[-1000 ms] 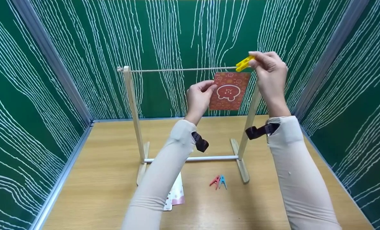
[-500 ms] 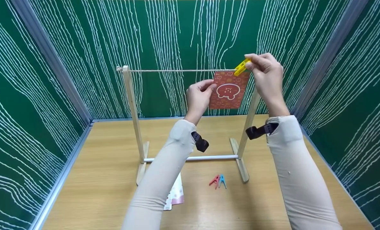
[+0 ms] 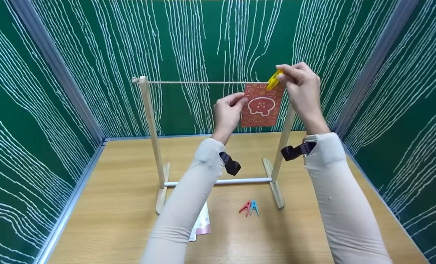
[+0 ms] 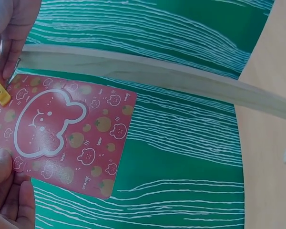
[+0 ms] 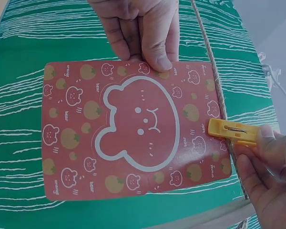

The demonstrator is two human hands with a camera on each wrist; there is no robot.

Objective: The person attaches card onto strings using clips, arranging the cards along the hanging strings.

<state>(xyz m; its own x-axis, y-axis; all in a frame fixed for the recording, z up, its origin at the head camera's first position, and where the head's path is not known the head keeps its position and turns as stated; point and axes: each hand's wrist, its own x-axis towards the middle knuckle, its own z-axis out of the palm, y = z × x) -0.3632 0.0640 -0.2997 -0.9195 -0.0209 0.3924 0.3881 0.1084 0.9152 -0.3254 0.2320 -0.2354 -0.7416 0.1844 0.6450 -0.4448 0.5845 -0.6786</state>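
yellow peg (image 3: 273, 80) pinched by right hand (image 3: 300, 85) at red card (image 3: 262, 105) top edge; left hand (image 3: 228, 112) pinches card's side edge.

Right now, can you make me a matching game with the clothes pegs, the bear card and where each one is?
Things:
1. yellow plastic clothes peg
2. red card with a white bear outline
3. red and blue plastic pegs
4. pink and white dotted paper

Places:
A. lying on the wooden table, partly under the left sleeve
B. pinched by the right hand at the string
C. lying loose near the wooden frame's foot
D. held at its edge by the left hand

Pairs: 1-B, 2-D, 3-C, 4-A
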